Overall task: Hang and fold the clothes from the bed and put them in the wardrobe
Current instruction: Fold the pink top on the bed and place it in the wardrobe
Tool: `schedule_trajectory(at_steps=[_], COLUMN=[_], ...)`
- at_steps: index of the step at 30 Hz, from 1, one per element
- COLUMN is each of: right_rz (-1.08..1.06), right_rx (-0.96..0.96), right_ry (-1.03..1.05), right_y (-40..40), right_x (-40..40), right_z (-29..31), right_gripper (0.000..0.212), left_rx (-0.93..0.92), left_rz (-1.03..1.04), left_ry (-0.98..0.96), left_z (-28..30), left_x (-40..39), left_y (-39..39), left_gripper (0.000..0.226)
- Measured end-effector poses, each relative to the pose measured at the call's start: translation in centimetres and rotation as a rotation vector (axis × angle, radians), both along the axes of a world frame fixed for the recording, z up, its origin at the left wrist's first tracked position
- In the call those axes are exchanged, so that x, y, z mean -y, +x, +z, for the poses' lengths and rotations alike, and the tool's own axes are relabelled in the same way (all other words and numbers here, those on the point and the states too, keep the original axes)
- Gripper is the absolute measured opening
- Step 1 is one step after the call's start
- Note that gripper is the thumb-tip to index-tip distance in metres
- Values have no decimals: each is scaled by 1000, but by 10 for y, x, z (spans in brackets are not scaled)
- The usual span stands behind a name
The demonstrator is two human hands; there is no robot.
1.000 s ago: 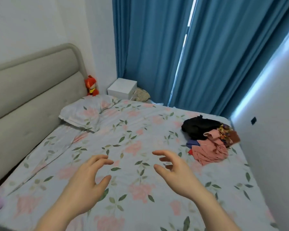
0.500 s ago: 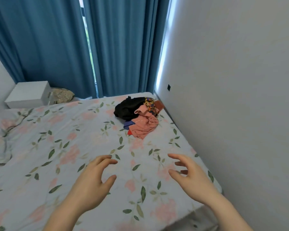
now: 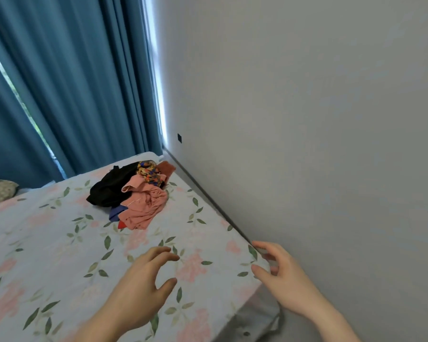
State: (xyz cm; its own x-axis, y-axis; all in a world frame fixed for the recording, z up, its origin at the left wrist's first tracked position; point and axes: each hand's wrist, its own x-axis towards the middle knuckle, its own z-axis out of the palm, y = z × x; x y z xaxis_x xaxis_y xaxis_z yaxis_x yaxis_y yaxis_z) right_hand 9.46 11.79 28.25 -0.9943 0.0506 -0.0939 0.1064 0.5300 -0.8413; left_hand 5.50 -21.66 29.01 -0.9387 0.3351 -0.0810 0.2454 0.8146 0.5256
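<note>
Curtains (image 3: 67, 90) fill the upper left of the frame; below them the bed (image 3: 47, 243) spreads across the lower left. The clothes (image 3: 134, 193) lie heaped at centre frame, near the wall (image 3: 307, 119). The left hand (image 3: 139, 287), lower centre, hovers with fingers spread, holding nothing; the right hand (image 3: 282, 275), lower right, is likewise loosely open and empty. The heap lies up-frame and leftward, well apart from both; the left hand looks nearer. How many garments it holds is unclear. No wardrobe shows.

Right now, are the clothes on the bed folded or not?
Not folded: the clothes lie crumpled in one mixed heap on the bed.
</note>
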Motion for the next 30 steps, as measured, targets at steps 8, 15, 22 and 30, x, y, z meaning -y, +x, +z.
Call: schedule_trajectory(at_steps=[8, 15, 22, 30], right_rz=[17, 111, 191, 313], right_rx=[42, 64, 89, 139], right_ry=[106, 133, 161, 233], right_y=[-38, -102, -177, -265], right_x=[-183, -259, -277, -276], right_z=[-11, -5, -12, -22], right_gripper=[48, 46, 52, 52], left_rx=[4, 67, 85, 147], left_rz=[9, 51, 122, 159], left_ry=[12, -36, -87, -87], left_z=[-13, -19, -28, -42], left_x=[-170, -239, -261, -286], left_y=[-39, -67, -137, -214], left_gripper=[37, 37, 44, 56])
